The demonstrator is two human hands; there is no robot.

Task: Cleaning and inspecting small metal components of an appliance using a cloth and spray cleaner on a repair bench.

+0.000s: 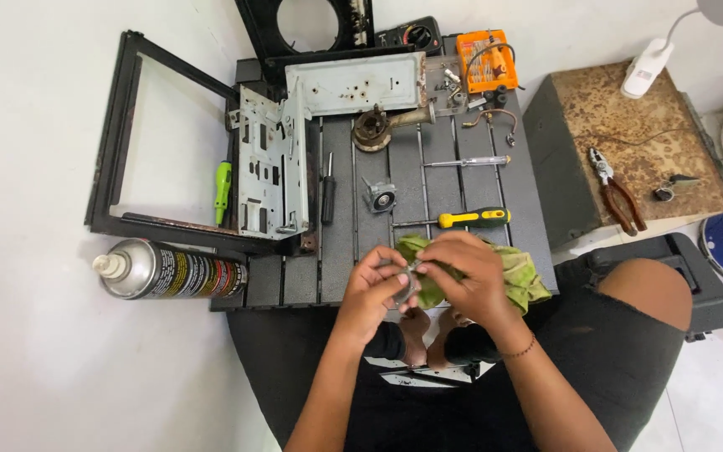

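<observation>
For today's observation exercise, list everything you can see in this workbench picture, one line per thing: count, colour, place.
Spray can: 1, silver, lying at left edge.
Door frame: 1, black, far left.
Metal bracket: 1, grey, beside frame.
Metal panel: 1, grey, top centre.
Screwdrivers: 4; green, black, clear-handled, yellow-black.
Bit case: 1, orange, top right.
Pliers: 1, red-handled, on brown box.
Lamp: 1, white, top right.
Rag: 1, green, under the hands.
Small metal part: 1, grey, between the hands.
Left hand: holds the part.
Right hand: grips rag and part.
</observation>
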